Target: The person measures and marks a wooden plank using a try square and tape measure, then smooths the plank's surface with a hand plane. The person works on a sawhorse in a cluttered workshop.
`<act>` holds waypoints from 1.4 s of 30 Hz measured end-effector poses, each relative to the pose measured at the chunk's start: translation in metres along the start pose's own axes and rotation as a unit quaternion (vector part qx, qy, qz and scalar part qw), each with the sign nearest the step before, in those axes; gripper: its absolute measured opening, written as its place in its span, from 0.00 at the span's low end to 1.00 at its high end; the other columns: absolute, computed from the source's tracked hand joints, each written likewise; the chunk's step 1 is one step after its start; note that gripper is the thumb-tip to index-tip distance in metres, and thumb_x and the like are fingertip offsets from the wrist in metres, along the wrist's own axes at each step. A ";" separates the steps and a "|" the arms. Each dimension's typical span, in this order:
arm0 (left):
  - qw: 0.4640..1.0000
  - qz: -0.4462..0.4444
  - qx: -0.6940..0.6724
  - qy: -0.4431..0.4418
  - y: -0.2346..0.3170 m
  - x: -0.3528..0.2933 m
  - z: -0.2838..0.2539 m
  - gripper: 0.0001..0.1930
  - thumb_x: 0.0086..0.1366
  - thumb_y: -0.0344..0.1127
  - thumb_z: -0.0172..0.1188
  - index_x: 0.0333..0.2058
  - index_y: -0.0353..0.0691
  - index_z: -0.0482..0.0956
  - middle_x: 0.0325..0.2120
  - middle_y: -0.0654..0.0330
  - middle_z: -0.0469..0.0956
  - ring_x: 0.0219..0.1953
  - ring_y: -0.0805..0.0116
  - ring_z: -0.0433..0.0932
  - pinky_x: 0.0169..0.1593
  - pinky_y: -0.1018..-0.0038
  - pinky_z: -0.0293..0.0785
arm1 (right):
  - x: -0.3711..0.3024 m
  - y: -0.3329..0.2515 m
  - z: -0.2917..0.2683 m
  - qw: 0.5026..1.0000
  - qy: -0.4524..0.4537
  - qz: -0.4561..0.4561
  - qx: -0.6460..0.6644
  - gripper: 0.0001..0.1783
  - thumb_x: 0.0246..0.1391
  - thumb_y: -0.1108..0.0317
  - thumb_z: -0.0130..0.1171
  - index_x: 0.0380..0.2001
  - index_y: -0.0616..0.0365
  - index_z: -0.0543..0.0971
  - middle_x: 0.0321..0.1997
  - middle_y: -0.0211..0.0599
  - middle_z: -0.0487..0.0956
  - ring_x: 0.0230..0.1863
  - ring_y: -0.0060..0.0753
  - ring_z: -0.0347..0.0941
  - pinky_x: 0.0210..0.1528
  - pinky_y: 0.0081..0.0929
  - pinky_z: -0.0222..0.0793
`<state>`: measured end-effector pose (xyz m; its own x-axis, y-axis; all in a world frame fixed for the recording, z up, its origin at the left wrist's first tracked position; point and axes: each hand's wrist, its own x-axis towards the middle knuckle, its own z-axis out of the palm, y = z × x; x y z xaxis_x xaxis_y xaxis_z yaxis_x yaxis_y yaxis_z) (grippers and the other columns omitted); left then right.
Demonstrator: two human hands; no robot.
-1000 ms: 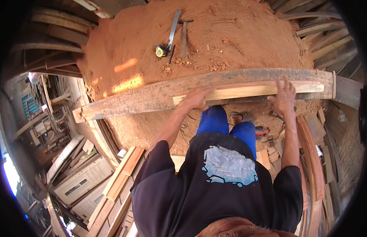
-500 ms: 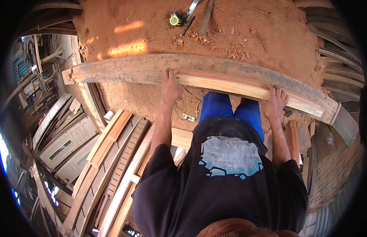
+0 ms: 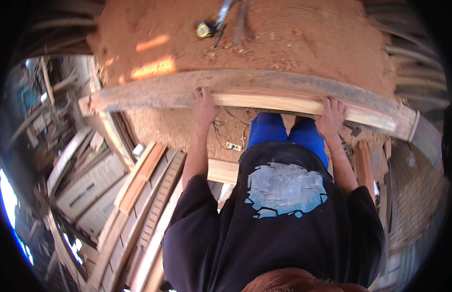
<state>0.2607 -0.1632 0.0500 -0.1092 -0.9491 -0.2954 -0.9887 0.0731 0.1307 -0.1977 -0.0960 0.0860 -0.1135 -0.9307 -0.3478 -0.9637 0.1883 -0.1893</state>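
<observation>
A pale, freshly cut length of wood [image 3: 265,101] with a reddish top lies along the near edge of a long, weathered wooden beam [image 3: 148,95]. At its left end, my left hand [image 3: 205,104] is closed, its fingers curled over the top. Further right, my right hand [image 3: 333,117] wraps over the same piece, fingers on top and the thumb side hidden beneath. The right end of the piece extends past that hand, still against the beam.
Beyond the beam, a yellow-and-black tape measure [image 3: 204,30] lies on sawdust beside dark slim tools. A power socket strip [image 3: 233,146] with cords is on the ground near my legs. Stacked boards [image 3: 138,194] lean at the left, and a brick wall [image 3: 415,214] stands at the right.
Both hands and the pale wood have shifted slightly left in the picture, and the whole view has moved a little too. The grip looks the same.
</observation>
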 end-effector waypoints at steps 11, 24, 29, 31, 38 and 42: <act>0.881 0.407 -0.042 -0.239 0.222 0.045 -0.030 0.41 0.54 0.46 0.77 0.63 0.36 0.69 0.58 0.39 0.72 0.61 0.37 0.70 0.65 0.49 0.65 | -0.066 -0.008 -0.001 0.920 0.200 0.261 0.212 0.44 0.49 0.61 0.69 0.71 0.47 0.67 0.74 0.52 0.59 0.71 0.64 0.58 0.74 0.57 0.50; 0.860 0.508 0.044 -0.013 0.334 0.019 0.064 0.25 0.56 0.38 0.74 0.47 0.32 0.74 0.41 0.39 0.75 0.48 0.35 0.73 0.53 0.45 0.68 | -0.321 -0.033 0.229 0.594 0.012 0.623 0.509 0.28 0.60 0.53 0.64 0.53 0.66 0.81 0.57 0.61 0.81 0.61 0.60 0.76 0.65 0.48 0.70; 0.868 0.488 0.088 -0.030 0.342 0.022 0.069 0.24 0.54 0.39 0.74 0.44 0.32 0.75 0.39 0.41 0.75 0.46 0.36 0.73 0.51 0.45 0.69 | -0.354 -0.039 0.262 0.616 -0.074 0.562 0.547 0.30 0.59 0.53 0.65 0.55 0.66 0.81 0.55 0.60 0.82 0.59 0.60 0.78 0.62 0.47 0.73; 0.895 0.427 0.113 -0.061 0.342 0.025 0.069 0.23 0.52 0.38 0.74 0.42 0.33 0.76 0.37 0.42 0.74 0.44 0.36 0.73 0.48 0.45 0.69 | -0.356 -0.026 0.259 0.660 -0.113 0.527 0.524 0.29 0.58 0.53 0.66 0.54 0.66 0.81 0.54 0.60 0.83 0.59 0.59 0.78 0.62 0.46 0.73; 0.898 0.433 0.062 0.046 0.362 0.003 0.053 0.18 0.53 0.43 0.73 0.36 0.37 0.80 0.34 0.45 0.78 0.41 0.41 0.77 0.46 0.50 0.74 | -0.369 0.087 0.256 0.709 0.104 0.453 0.530 0.18 0.61 0.61 0.64 0.46 0.67 0.83 0.42 0.47 0.84 0.43 0.41 0.81 0.50 0.38 0.76; 0.928 0.357 0.097 -0.036 0.366 -0.011 0.044 0.30 0.52 0.44 0.74 0.49 0.39 0.73 0.50 0.48 0.72 0.56 0.46 0.70 0.56 0.52 0.72 | -0.358 0.165 0.240 0.771 0.106 0.400 0.483 0.19 0.62 0.61 0.63 0.45 0.69 0.83 0.42 0.51 0.84 0.44 0.42 0.82 0.50 0.38 0.76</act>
<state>-0.1047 -0.1129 0.0592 -0.7438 -0.6147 -0.2624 -0.6605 0.7362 0.1475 -0.2583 0.3433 -0.0417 -0.7144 -0.4067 -0.5693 0.0540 0.7792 -0.6244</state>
